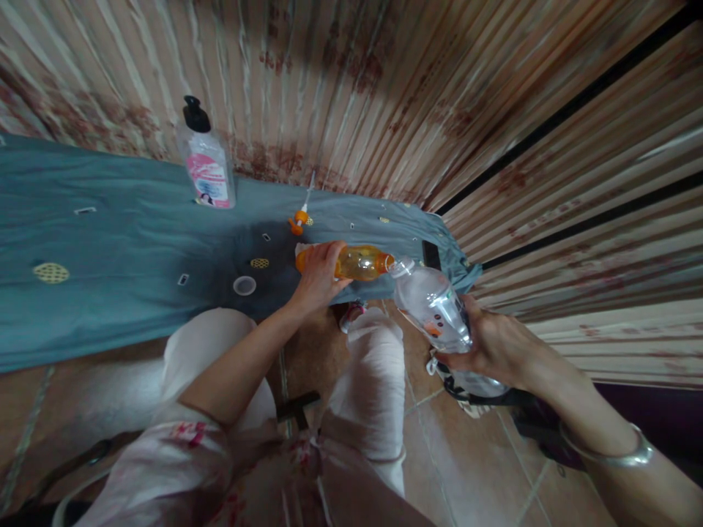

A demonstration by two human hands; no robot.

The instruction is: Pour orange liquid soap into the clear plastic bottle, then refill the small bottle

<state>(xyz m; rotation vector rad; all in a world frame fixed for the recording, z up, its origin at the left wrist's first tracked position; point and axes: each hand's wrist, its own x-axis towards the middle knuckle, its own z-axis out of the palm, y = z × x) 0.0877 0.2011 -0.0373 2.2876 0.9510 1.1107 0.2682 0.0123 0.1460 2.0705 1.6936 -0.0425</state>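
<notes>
My left hand (318, 274) is closed around an orange see-through bottle (362, 262), which lies on its side in the air with its neck to the right. A large clear plastic bottle (431, 304) is in my right hand (488, 344), tilted so that its neck meets the orange bottle's mouth. Whether liquid passes between them I cannot make out. Beyond my left hand, an orange spray or pump head (299, 219) with a clear tube lies on the blue-green cloth (137, 256). A small round white cap or dish (244, 285) sits on the cloth near my left knee.
At the back left stands a clear pump bottle (211, 168) with a black top and pink label. A dark flat object, perhaps a phone (431, 255), lies at the cloth's right end. A pleated patterned curtain (329, 88) hangs behind. Tiled floor (439, 439) shows below.
</notes>
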